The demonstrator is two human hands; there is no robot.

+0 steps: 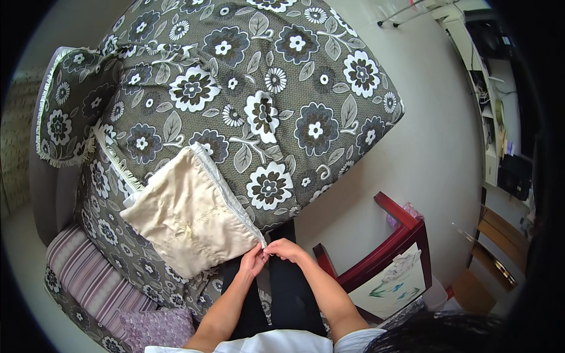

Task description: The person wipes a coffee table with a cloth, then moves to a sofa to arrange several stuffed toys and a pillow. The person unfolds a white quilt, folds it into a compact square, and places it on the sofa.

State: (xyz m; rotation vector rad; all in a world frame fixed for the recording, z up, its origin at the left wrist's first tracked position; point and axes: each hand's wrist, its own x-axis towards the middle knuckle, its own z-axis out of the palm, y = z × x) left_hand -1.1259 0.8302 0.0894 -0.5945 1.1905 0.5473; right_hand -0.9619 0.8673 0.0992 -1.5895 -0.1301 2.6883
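A beige fabric cushion cover [190, 212] lies across the floral throw and my lap, with an embroidered bow-like detail near its middle. Along its right side runs a pale grey-white edge [225, 192] that looks like a zipper seam. White material shows past its left edge. My left hand [254, 261] grips the cover's near right corner. Right beside it, my right hand [283, 249] pinches the tip of that same corner between thumb and fingers. What exactly sits between the right fingertips is too small to tell.
A grey floral throw [314, 128] covers the sofa. A striped cushion [97, 269] and a purple patterned cushion [156, 326] lie to the left. At right stands dark red wooden furniture [384, 251] with a painted panel. Cluttered white shelving [490, 163] lines the far right.
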